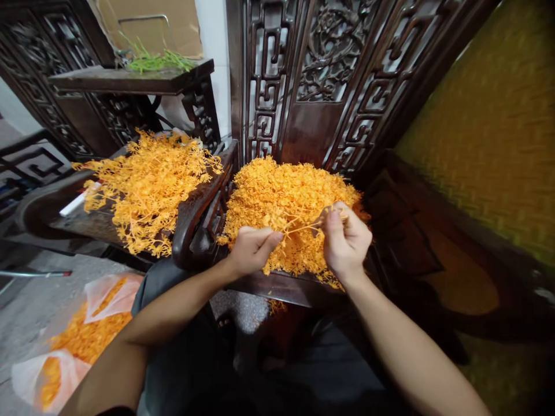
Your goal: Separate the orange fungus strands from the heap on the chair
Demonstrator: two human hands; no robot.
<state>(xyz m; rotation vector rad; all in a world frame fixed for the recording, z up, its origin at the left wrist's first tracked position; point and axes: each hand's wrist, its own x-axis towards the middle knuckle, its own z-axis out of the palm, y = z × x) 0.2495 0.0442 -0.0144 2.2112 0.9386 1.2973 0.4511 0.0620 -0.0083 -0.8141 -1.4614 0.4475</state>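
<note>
A thin orange branched sprig (299, 227) stretches between my two hands, above a big heap of orange plastic-looking sprigs (281, 188) on a dark wooden seat. My left hand (255, 248) pinches the sprig's left end between thumb and fingers. At its right end, my right hand (346, 240) is closed on the same sprig, fingertips pressed together near the heap's right side. A second pile of orange sprigs (150, 185) lies to the left, on another wooden seat beyond the armrest.
Dark armrest (186, 225) between the seats. Clear plastic bag (65, 358) with orange pieces on the floor at lower left. Green stems (160, 60) on a small side table (130, 82), with cardboard behind. White stick (78, 200) beside the left pile. Carved seat back behind the heap.
</note>
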